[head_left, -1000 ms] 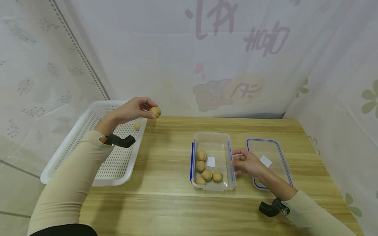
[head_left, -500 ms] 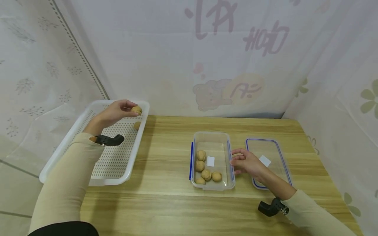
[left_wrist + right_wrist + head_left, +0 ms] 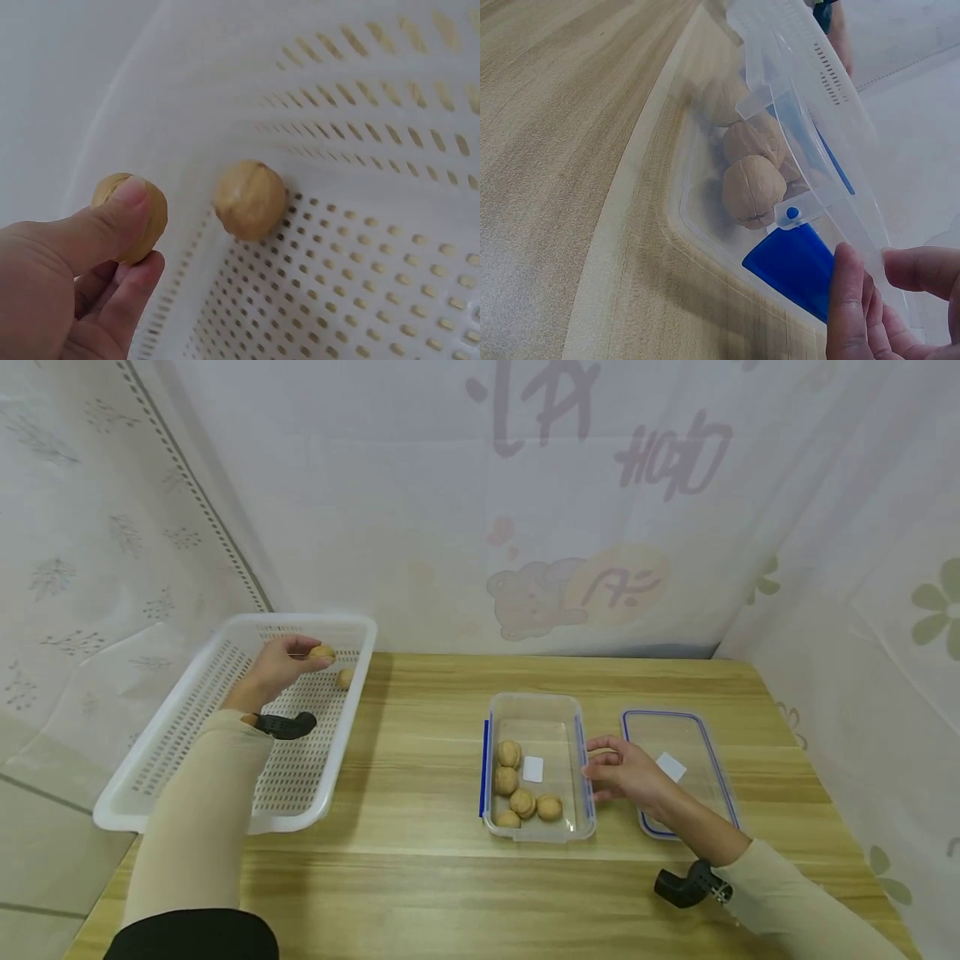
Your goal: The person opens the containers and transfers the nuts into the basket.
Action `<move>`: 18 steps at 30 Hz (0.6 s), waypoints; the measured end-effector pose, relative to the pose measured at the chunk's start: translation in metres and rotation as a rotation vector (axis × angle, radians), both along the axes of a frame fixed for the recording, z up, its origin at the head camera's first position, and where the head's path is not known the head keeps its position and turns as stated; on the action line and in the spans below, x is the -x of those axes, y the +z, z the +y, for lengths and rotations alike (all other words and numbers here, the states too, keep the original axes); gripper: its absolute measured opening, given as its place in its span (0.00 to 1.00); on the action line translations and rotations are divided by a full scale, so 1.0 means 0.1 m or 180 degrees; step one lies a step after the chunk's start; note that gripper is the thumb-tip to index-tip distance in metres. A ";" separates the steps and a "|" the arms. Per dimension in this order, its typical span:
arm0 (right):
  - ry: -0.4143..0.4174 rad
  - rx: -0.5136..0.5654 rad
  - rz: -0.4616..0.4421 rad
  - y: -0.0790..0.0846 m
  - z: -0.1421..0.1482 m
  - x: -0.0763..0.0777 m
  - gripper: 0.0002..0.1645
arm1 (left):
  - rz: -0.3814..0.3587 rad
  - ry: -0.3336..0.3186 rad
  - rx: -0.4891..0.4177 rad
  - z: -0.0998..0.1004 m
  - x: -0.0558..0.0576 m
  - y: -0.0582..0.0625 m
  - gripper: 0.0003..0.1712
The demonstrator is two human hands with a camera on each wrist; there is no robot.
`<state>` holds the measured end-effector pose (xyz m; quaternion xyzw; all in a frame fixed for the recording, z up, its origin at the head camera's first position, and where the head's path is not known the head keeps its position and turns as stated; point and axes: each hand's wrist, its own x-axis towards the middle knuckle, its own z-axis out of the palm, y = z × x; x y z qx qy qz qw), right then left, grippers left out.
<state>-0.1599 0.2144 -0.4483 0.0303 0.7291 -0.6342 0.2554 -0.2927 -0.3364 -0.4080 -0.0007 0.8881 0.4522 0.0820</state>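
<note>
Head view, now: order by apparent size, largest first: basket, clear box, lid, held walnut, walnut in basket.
1. Basket
2. Clear box
3. Lid, partly hidden by right hand
4. Held walnut, walnut in basket: look alike; left hand partly covers the first, so unranked.

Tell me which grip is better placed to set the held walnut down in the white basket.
Left, most likely: the left grip pinches the walnut and hangs over the white perforated basket. The right grip is farther off, holding the side of the clear box.
</note>
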 end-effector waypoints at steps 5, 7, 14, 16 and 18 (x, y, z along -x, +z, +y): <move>-0.0037 -0.0020 -0.0021 0.00 -0.01 0.00 0.31 | -0.0102 0.0095 0.0130 -0.04 -0.03 -0.10 0.35; -0.0047 -0.0020 -0.0029 -0.01 -0.01 0.00 0.31 | -0.0083 0.0153 0.0171 -0.05 -0.04 -0.16 0.36; -0.0038 -0.0008 -0.0018 -0.01 0.00 0.01 0.31 | 0.0015 0.0299 0.0137 -0.01 -0.03 -0.31 0.33; -0.0037 -0.0015 -0.0007 -0.01 0.00 0.01 0.31 | 0.0000 0.0323 0.0166 -0.01 -0.03 -0.34 0.33; -0.0036 -0.0019 -0.0002 -0.01 0.00 0.01 0.31 | -0.0034 0.0340 0.0214 -0.01 -0.03 -0.36 0.34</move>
